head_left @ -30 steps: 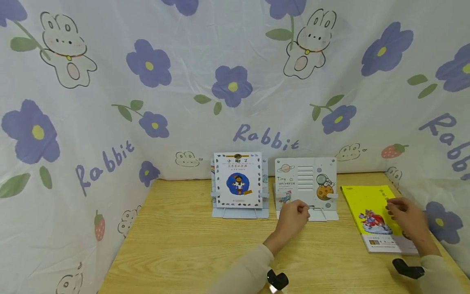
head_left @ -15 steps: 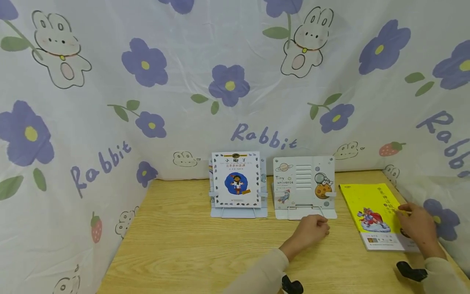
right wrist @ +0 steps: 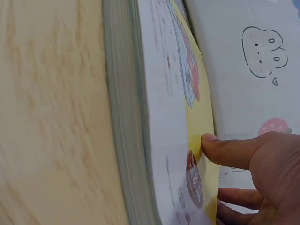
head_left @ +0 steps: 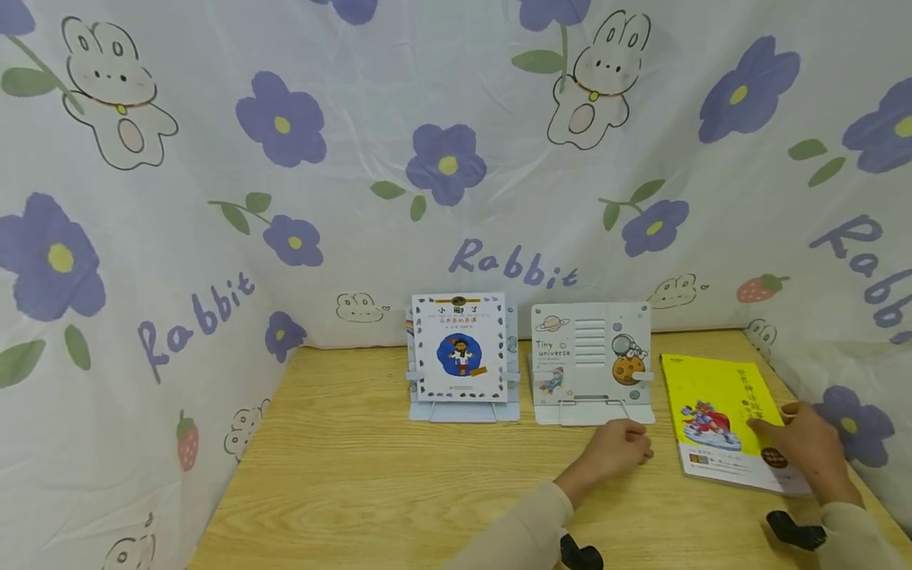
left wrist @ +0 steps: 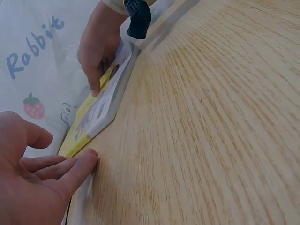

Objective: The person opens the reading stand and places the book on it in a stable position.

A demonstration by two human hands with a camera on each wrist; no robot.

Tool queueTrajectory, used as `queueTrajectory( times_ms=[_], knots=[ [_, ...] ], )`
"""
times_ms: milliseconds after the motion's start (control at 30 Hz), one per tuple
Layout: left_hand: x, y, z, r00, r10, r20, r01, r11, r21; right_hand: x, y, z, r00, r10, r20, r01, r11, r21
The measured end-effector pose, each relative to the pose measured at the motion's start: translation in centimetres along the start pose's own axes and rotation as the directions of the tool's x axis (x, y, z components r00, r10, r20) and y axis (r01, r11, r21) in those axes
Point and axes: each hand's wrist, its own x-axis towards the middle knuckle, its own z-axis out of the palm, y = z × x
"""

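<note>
A thick book with a yellow and white cover lies on the table at the right in the head view. My right hand grips its right edge, thumb on the cover and other fingers at the side. Between the book and the stands is my left hand, empty. Its thumb stands apart from its fingers, which are close to the book's near corner in the left wrist view. Behind it stands a bookstand printed "Tiny universe", holding no book.
Left of that stand, a second bookstand holds a white picture book upright. Both stands are at the back of the wooden table, against a fabric curtain with rabbits and flowers. The curtain also closes in the right side.
My left hand has moved right and toward me, from the "Tiny universe" stand toward the yellow book. My right hand has taken the book's edge, and the book has shifted slightly left and turned.
</note>
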Motion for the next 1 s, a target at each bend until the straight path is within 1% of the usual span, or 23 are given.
queueTrajectory(
  times_ms=[67,167,267,367,433,533,633,767,900,1000],
  knots=[
    [-0.1,0.2,0.2,1.0,0.001,0.011,-0.002,1.0,0.026,0.0,0.0,0.1,0.999,0.011,0.03,-0.011,1.0,0.017],
    [-0.2,0.4,0.6,1.0,0.001,0.018,-0.002,0.998,0.069,0.1,0.2,0.2,0.997,-0.004,0.08,0.003,1.0,0.018],
    [-0.3,0.7,1.0,1.0,0.001,0.017,-0.003,0.991,0.131,0.4,0.4,0.2,0.994,-0.042,0.098,0.041,0.999,0.013],
    [-0.3,0.7,1.3,1.0,0.015,0.023,-0.019,0.982,0.189,0.6,0.6,0.3,0.993,-0.054,0.102,0.049,0.998,0.046],
    [-0.3,0.7,1.4,0.999,0.021,0.039,-0.028,0.98,0.196,0.7,0.8,0.3,0.992,-0.061,0.112,0.052,0.995,0.083],
    [-0.3,0.6,1.5,0.998,0.023,0.056,-0.033,0.985,0.168,0.7,0.9,0.2,0.992,-0.069,0.11,0.051,0.986,0.158],
    [-0.3,0.6,1.7,0.998,0.02,0.063,-0.029,0.989,0.148,0.4,0.8,0.3,0.994,-0.06,0.088,0.036,0.967,0.252],
    [-0.3,0.6,1.9,0.997,0.033,0.077,-0.045,0.987,0.156,0.0,0.4,0.4,0.999,-0.009,0.051,-0.01,0.932,0.362],
    [-0.4,0.6,2.0,0.995,0.049,0.087,-0.063,0.985,0.164,-0.4,0.1,0.4,0.999,0.03,0.04,-0.044,0.902,0.429],
    [-0.5,0.6,2.1,0.996,0.04,0.076,-0.05,0.988,0.149,-0.6,0.0,0.3,0.998,0.05,0.038,-0.062,0.883,0.464]
  ],
)
